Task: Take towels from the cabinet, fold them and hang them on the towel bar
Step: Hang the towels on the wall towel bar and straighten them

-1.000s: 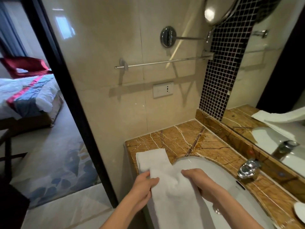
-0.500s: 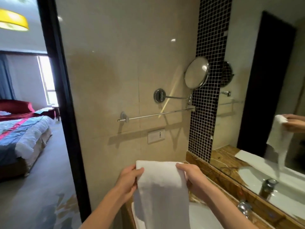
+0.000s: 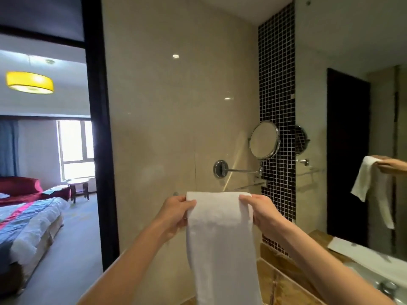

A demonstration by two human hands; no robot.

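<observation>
A white folded towel (image 3: 220, 234) hangs long and narrow in front of the beige tiled wall. My left hand (image 3: 176, 213) pinches its upper left corner and my right hand (image 3: 259, 211) pinches its upper right corner. The towel's top edge is level with the chrome towel bar (image 3: 251, 185), and the towel and my hands cover most of the bar. Only the bar's right stretch shows, running toward the black mosaic strip. I cannot tell whether the towel touches the bar.
A round swing-arm mirror (image 3: 264, 140) juts from the wall just above the bar's right end. The brown marble counter (image 3: 284, 282) and white basin lie below right, with the big wall mirror (image 3: 352, 150) behind. A dark door frame (image 3: 99, 150) opens left onto a bedroom.
Both hands have lifted the towel off the counter by the basin and raised it up to the height of the towel bar. My view has tilted upward with it.
</observation>
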